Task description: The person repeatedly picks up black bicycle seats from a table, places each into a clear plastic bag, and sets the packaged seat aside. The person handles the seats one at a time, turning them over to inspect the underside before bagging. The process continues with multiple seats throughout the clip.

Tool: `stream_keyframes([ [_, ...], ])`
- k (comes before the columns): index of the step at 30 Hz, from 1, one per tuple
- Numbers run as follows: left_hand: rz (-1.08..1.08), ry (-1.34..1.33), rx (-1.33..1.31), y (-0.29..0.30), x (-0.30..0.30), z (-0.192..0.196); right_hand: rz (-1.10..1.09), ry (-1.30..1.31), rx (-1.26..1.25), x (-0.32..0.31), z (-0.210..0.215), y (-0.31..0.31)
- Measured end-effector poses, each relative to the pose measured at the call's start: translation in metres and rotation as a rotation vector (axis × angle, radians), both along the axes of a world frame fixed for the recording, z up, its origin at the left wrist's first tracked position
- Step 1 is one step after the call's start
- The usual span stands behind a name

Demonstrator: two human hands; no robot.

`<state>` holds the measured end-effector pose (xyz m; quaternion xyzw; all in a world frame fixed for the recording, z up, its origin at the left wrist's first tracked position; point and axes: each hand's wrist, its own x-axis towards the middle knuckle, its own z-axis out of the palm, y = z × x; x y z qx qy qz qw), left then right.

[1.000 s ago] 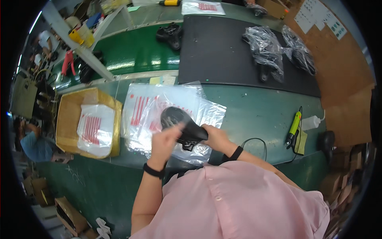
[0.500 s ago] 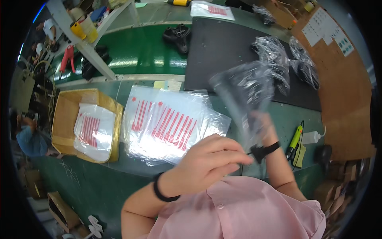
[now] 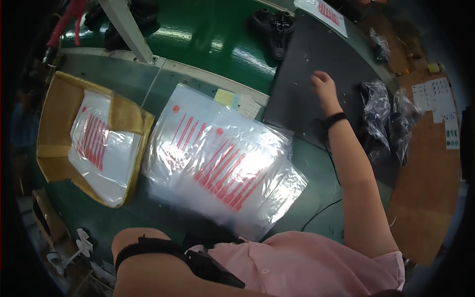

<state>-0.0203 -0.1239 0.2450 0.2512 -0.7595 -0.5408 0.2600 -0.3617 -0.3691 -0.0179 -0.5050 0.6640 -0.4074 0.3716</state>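
My right hand (image 3: 324,91) reaches out over the black mat (image 3: 307,64), its fingers loosely bent and nothing visible in them. Beyond it, a black saddle-shaped part (image 3: 273,32) lies on the green surface at the mat's far left edge. My left hand (image 3: 137,238) is low at the front, close to my body; a black band crosses the wrist and the fingers cannot be seen. Flat clear plastic bags with red print (image 3: 217,163) lie stacked between my arms. Two dark items wrapped in clear plastic (image 3: 376,121) rest on the right of the mat.
A yellowish open box (image 3: 52,128) at the left holds more printed bags. Small paper notes (image 3: 237,101) lie behind the stack. A metal post (image 3: 126,29) rises at the far left. A brown board (image 3: 420,198) with sheets stands along the right, and a black cable (image 3: 321,210) runs across the table.
My right hand has moved up and away over the mat, and the plastic bag it held is out of sight. My left hand has dropped toward my body. The view has turned and shifted.
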Motion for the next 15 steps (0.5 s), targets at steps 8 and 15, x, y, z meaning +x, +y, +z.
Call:
stream_keyframes([
  [8,0.168,0.049,-0.032,-0.065,0.005,-0.079,0.014,0.975,0.06,0.094,-0.062,-0.142],
  [15,0.25,0.053,-0.098,-0.08,0.003,-0.094,0.047,0.773,0.141,0.077,-0.046,-0.164],
])
